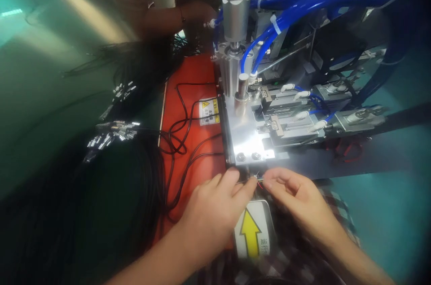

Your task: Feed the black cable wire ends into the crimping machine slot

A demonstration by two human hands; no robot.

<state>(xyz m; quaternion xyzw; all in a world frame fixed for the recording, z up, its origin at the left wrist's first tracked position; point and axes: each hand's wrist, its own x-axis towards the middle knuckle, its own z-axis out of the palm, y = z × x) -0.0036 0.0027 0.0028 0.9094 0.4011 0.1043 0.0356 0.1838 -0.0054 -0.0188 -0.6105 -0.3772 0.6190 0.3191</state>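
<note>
My left hand (212, 211) and my right hand (296, 199) meet just below the front edge of a metal machine plate (247, 139). Both pinch the end of a thin cable whose bare red and silvery wire tips (257, 179) show between the fingertips. The left thumb and forefinger close on the cable from the left, the right fingertips from the right. Under my hands lies a white label with a yellow arrow (251, 231) pointing toward the machine.
A pneumatic press (235, 11) with blue air hoses (303, 2) stands over the plate. Black cables (182, 137) loop across an orange surface (193, 74). A bundle of cables with metal plugs (114, 134) lies at left. Another person's arm (175, 18) reaches in at the back.
</note>
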